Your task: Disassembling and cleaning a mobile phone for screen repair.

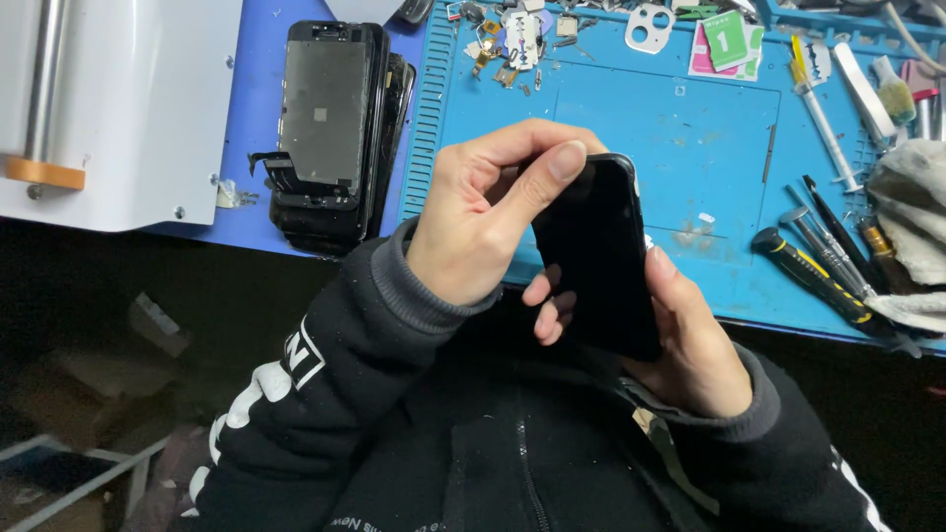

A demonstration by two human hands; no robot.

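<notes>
the step in hand appears to be a hand-held check or edge work on a black smartphone (599,258), held up in front of the person's chest, just off the near edge of the blue work mat (631,128) and not resting on it. the right hand (690,335) grasps the smartphone from below and behind, its fingers wrapped round the lower part, fingertips showing at the left side. the left hand (488,212) is closed on the phone's upper left corner, thumb pressed flat along the top edge, the other fingers curled behind. in my judgement the next move calls for a steady grip by the right hand while the left works along that edge with controlled pressure, since the glass face could slip or flex. the smartphone shows a dark, glossy, unlit face with rounded corners; no crack is visible, though glare hides fine detail. on the bench beyond, a stack of removed phone screens (330,128) lies by the mat's left edge; screwdrivers (818,276) lie at the right near a rag (912,197); a syringe (823,123) and small metal parts (512,39) sit along the far edge.
</notes>
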